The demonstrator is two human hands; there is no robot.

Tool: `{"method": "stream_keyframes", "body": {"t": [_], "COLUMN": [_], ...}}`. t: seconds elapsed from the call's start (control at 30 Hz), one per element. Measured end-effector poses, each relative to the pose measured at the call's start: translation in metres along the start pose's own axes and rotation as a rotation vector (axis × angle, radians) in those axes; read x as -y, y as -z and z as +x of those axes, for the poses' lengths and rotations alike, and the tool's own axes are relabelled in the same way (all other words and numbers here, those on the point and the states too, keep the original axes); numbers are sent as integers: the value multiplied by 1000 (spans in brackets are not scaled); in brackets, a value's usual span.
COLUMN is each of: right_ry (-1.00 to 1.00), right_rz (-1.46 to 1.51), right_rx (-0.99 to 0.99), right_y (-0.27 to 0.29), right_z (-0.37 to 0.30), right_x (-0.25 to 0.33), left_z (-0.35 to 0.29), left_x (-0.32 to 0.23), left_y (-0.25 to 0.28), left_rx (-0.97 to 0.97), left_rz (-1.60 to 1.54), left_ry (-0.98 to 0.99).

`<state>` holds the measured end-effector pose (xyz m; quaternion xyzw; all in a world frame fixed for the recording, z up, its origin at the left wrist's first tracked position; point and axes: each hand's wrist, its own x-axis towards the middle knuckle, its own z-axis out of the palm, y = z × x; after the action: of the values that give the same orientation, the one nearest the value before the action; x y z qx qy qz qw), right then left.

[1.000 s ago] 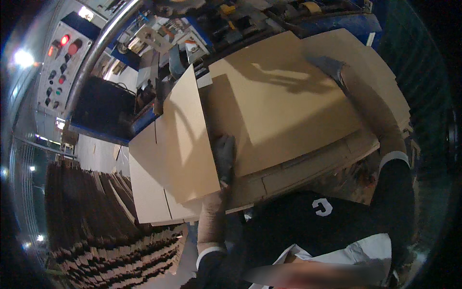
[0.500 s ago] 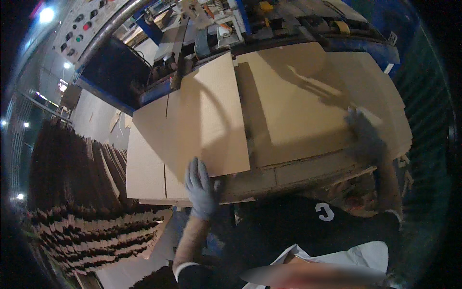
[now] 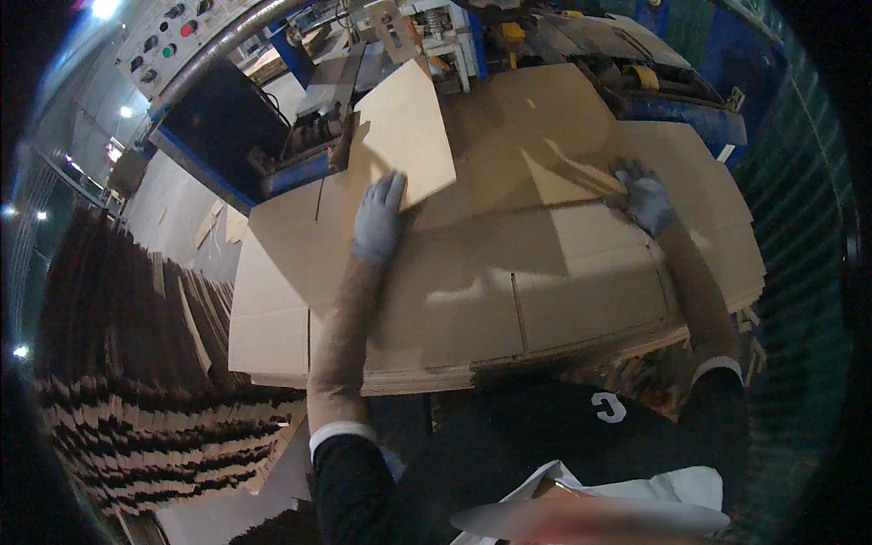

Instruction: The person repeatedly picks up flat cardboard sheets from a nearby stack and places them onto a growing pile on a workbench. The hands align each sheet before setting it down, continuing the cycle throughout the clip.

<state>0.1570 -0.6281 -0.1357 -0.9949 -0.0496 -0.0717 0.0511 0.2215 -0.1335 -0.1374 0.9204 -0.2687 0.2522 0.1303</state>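
A brown cardboard sheet (image 3: 522, 118) lies on a stack of slotted cardboard blanks (image 3: 436, 318), its far side at the machine. My gloved left hand (image 3: 380, 213) rests on the near edge of a lighter cardboard panel (image 3: 418, 127), fingers stretched out together. Whether this panel and the sheet are one piece I cannot tell. On the right, my gloved right hand (image 3: 645, 198) touches the sheet's near right edge with its fingers spread. Both hands look open, pressing rather than gripping.
The blue-framed machine (image 3: 681, 113) with rollers stands at the far side. A control panel (image 3: 168, 41) with buttons is at the upper left. Tall piles of cardboard (image 3: 127, 318) stand on the left. Green mesh (image 3: 804, 272) runs along the right.
Both hands have moved away from me toward the machine, and the sheet and panel have slid the same way. More of the stack beneath now shows.
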Motion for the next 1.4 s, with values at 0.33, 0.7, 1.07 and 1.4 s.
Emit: {"method": "stream_keyframes", "body": {"t": [0.33,0.7,1.07,1.4], "right_ry": [-431,-790,-472,-981], "right_rz": [634,-206,-271,137], "right_rx": [-312,37,-814,-975], "right_y": [3,-45,-43,22], "right_z": [-71,-251,-214,-186], "right_x": [-35,-127,-121,-59], "left_z": [-75,-229,-203,-227], "left_x": [-6,13,4,115], "left_y": [53,126,234,224], "left_rx": [-295,-384,-995,-801], "left_rz": [247,65,-973,-1126], "left_ry": [728,1459,683,926]}}
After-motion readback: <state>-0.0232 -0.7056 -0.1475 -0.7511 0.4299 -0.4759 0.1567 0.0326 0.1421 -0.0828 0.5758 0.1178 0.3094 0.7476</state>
